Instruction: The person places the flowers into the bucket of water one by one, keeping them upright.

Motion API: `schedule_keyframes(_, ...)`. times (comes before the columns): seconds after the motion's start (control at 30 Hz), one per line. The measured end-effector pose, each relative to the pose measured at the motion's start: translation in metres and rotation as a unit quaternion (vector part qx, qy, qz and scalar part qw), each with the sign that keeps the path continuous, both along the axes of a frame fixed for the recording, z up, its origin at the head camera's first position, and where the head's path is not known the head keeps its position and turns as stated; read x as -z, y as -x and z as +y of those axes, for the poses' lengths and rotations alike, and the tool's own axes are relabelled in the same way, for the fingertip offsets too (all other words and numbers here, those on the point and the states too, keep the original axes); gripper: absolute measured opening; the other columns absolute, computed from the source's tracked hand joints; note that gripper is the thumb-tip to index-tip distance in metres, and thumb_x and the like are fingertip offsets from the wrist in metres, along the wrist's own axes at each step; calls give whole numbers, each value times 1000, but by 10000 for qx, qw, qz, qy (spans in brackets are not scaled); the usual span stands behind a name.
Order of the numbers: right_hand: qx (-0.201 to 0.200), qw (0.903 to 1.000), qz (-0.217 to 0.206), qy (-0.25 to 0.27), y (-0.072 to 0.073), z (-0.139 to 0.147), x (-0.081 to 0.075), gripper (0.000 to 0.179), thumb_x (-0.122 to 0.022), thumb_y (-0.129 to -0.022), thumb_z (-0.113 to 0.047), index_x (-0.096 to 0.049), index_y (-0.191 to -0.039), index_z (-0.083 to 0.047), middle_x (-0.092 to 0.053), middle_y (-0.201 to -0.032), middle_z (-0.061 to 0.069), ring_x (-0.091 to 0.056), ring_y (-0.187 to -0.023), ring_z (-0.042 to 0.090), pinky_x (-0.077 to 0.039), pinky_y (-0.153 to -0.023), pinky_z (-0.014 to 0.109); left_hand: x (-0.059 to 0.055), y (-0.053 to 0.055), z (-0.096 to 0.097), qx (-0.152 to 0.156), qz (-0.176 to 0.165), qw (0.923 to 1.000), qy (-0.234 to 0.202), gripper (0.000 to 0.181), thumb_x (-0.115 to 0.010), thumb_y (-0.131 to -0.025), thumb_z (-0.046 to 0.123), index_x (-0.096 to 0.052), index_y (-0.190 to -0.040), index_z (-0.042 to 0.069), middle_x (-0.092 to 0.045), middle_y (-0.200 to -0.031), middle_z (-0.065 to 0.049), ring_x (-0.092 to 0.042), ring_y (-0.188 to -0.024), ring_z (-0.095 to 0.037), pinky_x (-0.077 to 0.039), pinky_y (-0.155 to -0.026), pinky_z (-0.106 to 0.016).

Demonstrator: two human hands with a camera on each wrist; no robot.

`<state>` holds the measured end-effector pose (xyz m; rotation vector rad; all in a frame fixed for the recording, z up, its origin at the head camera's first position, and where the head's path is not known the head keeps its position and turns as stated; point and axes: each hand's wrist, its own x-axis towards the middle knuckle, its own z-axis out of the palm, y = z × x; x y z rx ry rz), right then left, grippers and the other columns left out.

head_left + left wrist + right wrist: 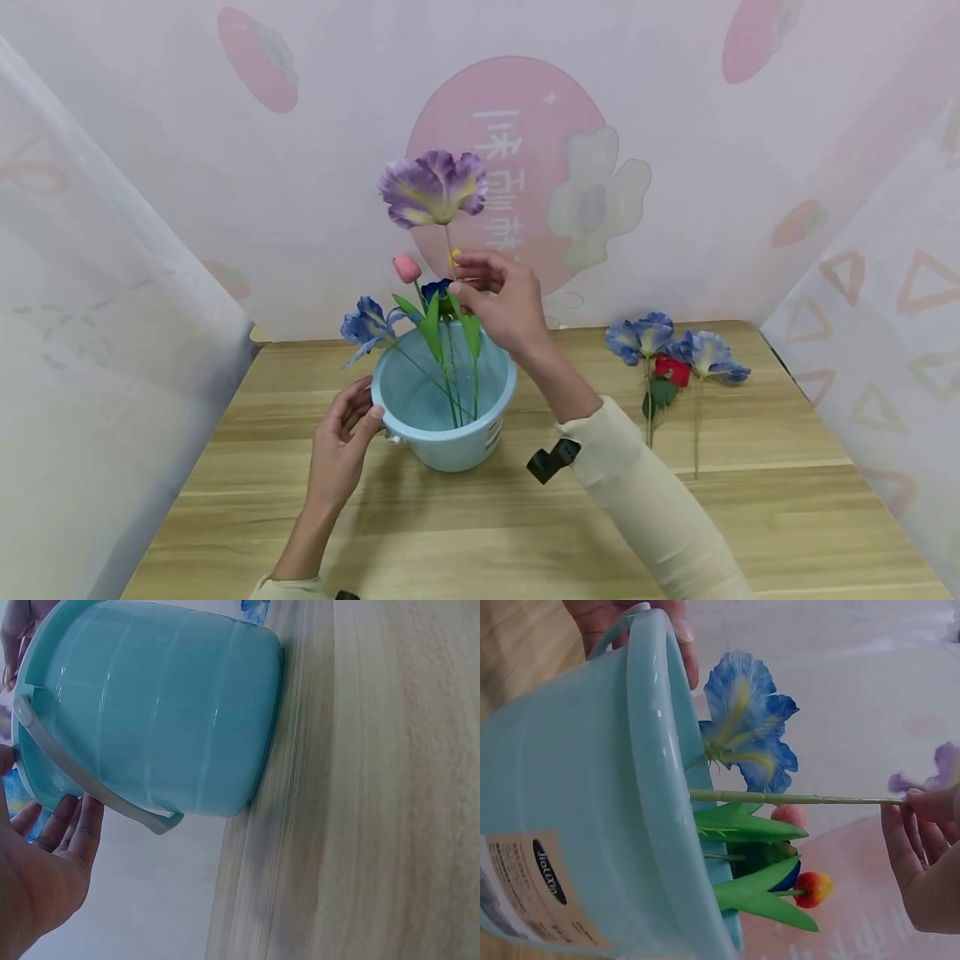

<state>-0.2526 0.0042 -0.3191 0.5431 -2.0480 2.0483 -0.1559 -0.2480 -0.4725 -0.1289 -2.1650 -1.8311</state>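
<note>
A light blue plastic bucket [448,454] stands upright on the table. My left hand [341,454] grips its left rim, close to the pale handle [79,772] hanging down the side. Above the bucket my right hand [510,304] pinches the thin stem [795,799] of a purple and yellow artificial flower [433,190]; the stem's lower end is inside the bucket. Also standing in the bucket are a pink tulip [407,268], a blue flower [367,325] leaning left, a dark blue bloom [436,289] and a red-yellow tulip [812,889] with green leaves.
On the table's right side lie two blue flowers [643,335] and a red rose [672,371] with dark leaves. Printed cloth [337,167] hangs behind the wooden table [480,542] and along both sides.
</note>
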Motion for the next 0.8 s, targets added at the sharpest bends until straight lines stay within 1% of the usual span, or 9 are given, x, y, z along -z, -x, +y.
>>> schedule_keyframes(0.1, -64, 10000, 58, 3, 3, -8, 1, 32, -77, -95, 4, -73, -127, 3, -75, -118, 28, -75, -92, 24, -70, -77, 43, 0, 0, 0, -3, 11, 10000, 3, 47, -63, -109, 8, -53, -154, 3, -63, -140, -20, -70, -117, -9, -64, -87, -18)
schedule_keyframes(0.17, -91, 9999, 56, -76, 4, -13, 3, 32, -77, -95, 3, -73, -127, 4, -75, -118, 27, -74, -90, 21, -69, -79, 49, 0, 1, 0, -13, 12, 10000, 4, 47, -63, -109, 8, -53, -154, 3, -63, -140, -20, -70, -117, -10, -64, -87, -18)
schedule_keyframes(0.2, -108, 9999, 44, -122, 5, -16, 5, 32, -77, -95, 3, -73, -127, 4, -76, -117, 27, -74, -88, 21, -69, -79, 50, 1, 1, 0, -17, 8, 10000, 1, 46, -63, -109, 8, -53, -154, 3, -63, -140, -20, -70, -117, -10, -64, -87, -18)
schedule_keyframes(0.23, -121, 9998, 29, -175, 6, -19, 7, 31, -78, -95, 3, -74, -126, 4, -76, -116, 26, -74, -87, 20, -69, -78, 49, 1, 1, 0, -18, 4, 10000, 9, 46, -62, -109, 8, -53, -154, 3, -63, -140, -21, -70, -118, -10, -64, -88, -18)
schedule_keyframes(0.3, -138, 9995, -16, -275, 9, -24, 12, 31, -78, -95, 3, -74, -126, 4, -77, -115, 25, -74, -86, 20, -70, -75, 42, 1, 0, 0, -26, -12, 10000, 14, 46, -63, -109, 9, -53, -154, 3, -63, -140, -21, -70, -118, -10, -64, -88, -18)
schedule_keyframes(0.4, -113, 9989, -38, -451, 12, -31, 21, 30, -78, -95, 2, -75, -125, 2, -78, -114, 22, -75, -88, 23, -68, -71, 29, 1, 0, 0, -15, -26, 10000, 13, 46, -63, -109, 8, -53, -154, 3, -62, -141, -21, -70, -119, -11, -64, -88, -18)
schedule_keyframes(0.47, -94, 9983, -42, -579, 14, -36, 28, 30, -78, -95, 2, -75, -125, 1, -79, -115, 21, -76, -91, 26, -66, -70, 25, 1, 0, 1, -16, -20, 10000, -3, 46, -62, -109, 8, -53, -154, 3, -62, -142, -21, -70, -119, -11, -64, -88, -18)
schedule_keyframes(0.63, -142, 9955, -164, -919, 16, -44, 45, 30, -78, -96, 1, -76, -125, -3, -80, -115, 18, -78, -96, 29, -67, -71, 25, 1, 0, 2, -46, -49, 10000, -3, 47, -63, -109, 9, -53, -154, 3, -62, -142, -20, -69, -119, -11, -64, -88, -18)
schedule_keyframes(0.8, -217, 9903, -213, -1353, 15, -50, 56, 30, -77, -97, -1, -76, -127, -5, -81, -115, 14, -78, -97, 26, -66, -72, 23, 1, 0, 2, -99, -91, 9999, 21, 46, -63, -109, 10, -54, -154, 5, -63, -142, -19, -69, -119, -10, -63, -89, -18)
